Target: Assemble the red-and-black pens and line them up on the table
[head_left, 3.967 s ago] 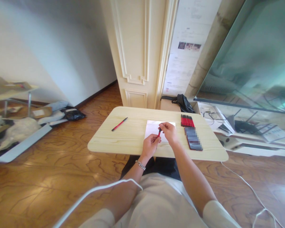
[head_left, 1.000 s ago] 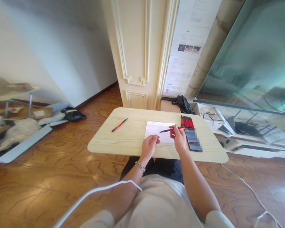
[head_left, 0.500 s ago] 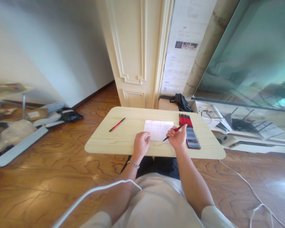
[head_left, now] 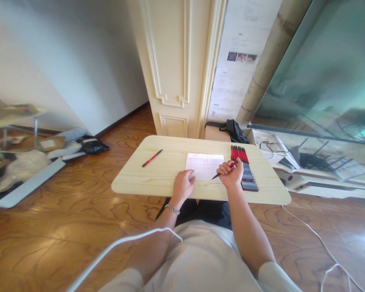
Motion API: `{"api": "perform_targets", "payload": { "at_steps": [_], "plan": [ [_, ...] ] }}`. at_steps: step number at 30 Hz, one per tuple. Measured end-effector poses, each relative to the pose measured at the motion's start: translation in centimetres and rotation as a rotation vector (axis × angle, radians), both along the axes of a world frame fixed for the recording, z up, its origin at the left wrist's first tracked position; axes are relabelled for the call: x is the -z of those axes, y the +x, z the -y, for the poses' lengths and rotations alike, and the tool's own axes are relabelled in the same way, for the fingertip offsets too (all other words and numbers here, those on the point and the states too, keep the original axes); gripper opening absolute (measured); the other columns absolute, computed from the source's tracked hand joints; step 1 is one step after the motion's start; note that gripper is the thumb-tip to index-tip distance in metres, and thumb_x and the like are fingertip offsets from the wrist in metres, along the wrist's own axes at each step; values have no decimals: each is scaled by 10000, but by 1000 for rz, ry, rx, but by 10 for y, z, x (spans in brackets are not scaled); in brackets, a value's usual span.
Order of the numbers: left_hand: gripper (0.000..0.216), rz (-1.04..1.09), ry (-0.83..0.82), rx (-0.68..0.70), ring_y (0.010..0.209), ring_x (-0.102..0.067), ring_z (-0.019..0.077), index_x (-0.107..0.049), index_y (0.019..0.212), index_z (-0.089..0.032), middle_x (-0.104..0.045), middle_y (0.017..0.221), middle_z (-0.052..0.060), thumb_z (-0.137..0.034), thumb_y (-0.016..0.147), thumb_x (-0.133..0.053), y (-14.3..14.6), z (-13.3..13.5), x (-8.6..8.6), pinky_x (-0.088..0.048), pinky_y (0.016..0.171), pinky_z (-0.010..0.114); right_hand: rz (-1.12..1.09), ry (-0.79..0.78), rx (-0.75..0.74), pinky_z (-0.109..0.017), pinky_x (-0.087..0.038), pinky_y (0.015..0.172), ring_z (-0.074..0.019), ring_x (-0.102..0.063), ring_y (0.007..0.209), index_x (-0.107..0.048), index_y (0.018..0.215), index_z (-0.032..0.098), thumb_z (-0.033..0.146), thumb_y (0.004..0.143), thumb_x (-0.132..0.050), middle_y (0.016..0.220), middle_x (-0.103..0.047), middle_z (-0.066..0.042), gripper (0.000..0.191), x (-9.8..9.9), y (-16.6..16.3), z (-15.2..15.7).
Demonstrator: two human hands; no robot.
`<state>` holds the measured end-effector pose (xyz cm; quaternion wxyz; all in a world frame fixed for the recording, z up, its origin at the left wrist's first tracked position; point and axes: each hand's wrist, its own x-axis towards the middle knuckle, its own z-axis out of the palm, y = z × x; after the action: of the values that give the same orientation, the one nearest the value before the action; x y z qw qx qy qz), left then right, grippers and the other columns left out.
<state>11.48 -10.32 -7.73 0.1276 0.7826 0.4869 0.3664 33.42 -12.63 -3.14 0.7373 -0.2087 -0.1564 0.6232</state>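
Note:
My right hand (head_left: 232, 175) is closed around a red and black pen (head_left: 216, 176). The black end points left and down over the paper, and my thumb lies by the other end. At the lower left corner of a white sheet of paper (head_left: 200, 164) rests my left hand (head_left: 184, 185), its fingers loosely bent, thumb apart, with nothing in it. A second red and black pen (head_left: 152, 158) lies alone on the left of the table. Several similar pens (head_left: 239, 154) are lined up side by side at the right, just beyond my right hand.
A dark phone (head_left: 249, 183), partly blurred out, lies beside my right wrist on the pale wooden table (head_left: 152, 182). Behind the table sits a black bag (head_left: 233, 130). A white cable (head_left: 121, 245) crosses in front of my left arm. Packages (head_left: 93, 145) lie on the floor at left.
My right thumb, raised before, has bent down to the upper end of the pen. My left hand stays at the paper's corner. The whole view has shifted slightly.

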Motion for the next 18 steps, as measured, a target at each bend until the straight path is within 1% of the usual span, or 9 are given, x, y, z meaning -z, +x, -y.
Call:
{"api": "perform_targets", "payload": {
  "at_steps": [2,4,7,9,11,13,15,17,18],
  "plan": [
    [240,-8,-4,6,990,-596,226,-646,1059,-207,-686,1033,56,-214,828,-577,0,0,-1,-458,925,368,-10,-5,10,-210,-304,384,-71,-301,378,-484,566,202,552,818,-494,426,-293,68,432,1,0,-1],
    [223,-22,-8,24,972,-599,224,-657,1037,-207,-692,1019,53,-210,827,-581,1,1,-1,-458,913,367,-17,-3,26,-207,-313,380,-67,-310,379,-487,587,201,592,816,-494,440,-312,69,453,1,0,-3],
    [203,-48,-11,59,955,-597,224,-675,1004,-207,-698,1011,51,-204,816,-600,2,1,-3,-452,906,367,33,-29,60,-195,-330,380,-63,-371,407,-509,647,199,603,807,-541,501,-416,52,435,-1,-1,-8],
    [185,-63,-12,77,949,-598,220,-686,978,-208,-700,1002,51,-198,809,-611,2,1,-4,-442,913,367,120,-87,90,-193,-360,403,-68,-449,457,-517,663,197,567,812,-571,567,-510,24,403,-1,-3,-11],
    [163,-76,-11,97,940,-599,212,-695,949,-211,-700,991,49,-194,813,-607,3,1,-5,-430,920,366,252,-168,137,-208,-403,439,-91,-524,520,-532,657,194,596,822,-532,623,-579,-8,434,1,-6,-14],
    [149,-88,-8,117,928,-599,204,-701,927,-213,-700,981,46,-196,823,-597,3,1,-7,-421,920,362,431,-256,227,-226,-402,437,-112,-542,517,-559,645,192,675,821,-440,596,-587,-21,528,5,-9,-15],
    [146,-100,-6,124,921,-594,199,-706,920,-218,-697,977,43,-207,832,-589,3,2,-8,-417,914,355,598,-310,317,-227,-350,394,-107,-492,437,-595,652,187,730,805,-377,509,-541,-10,604,9,-14,-14],
    [152,-113,-5,116,918,-586,197,-710,924,-225,-693,983,43,-224,841,-582,3,2,-9,-415,906,350,672,-319,312,-231,-335,383,-105,-467,397,-626,693,180,740,790,-385,483,-533,-8,617,13,-18,-12],
    [157,-120,-5,111,918,-582,197,-712,929,-229,-690,987,43,-234,845,-578,4,3,-9,-413,904,349,678,-315,261,-238,-356,395,-113,-490,409,-637,724,177,734,779,-414,507,-562,-19,602,14,-19,-11]
  ]
}}
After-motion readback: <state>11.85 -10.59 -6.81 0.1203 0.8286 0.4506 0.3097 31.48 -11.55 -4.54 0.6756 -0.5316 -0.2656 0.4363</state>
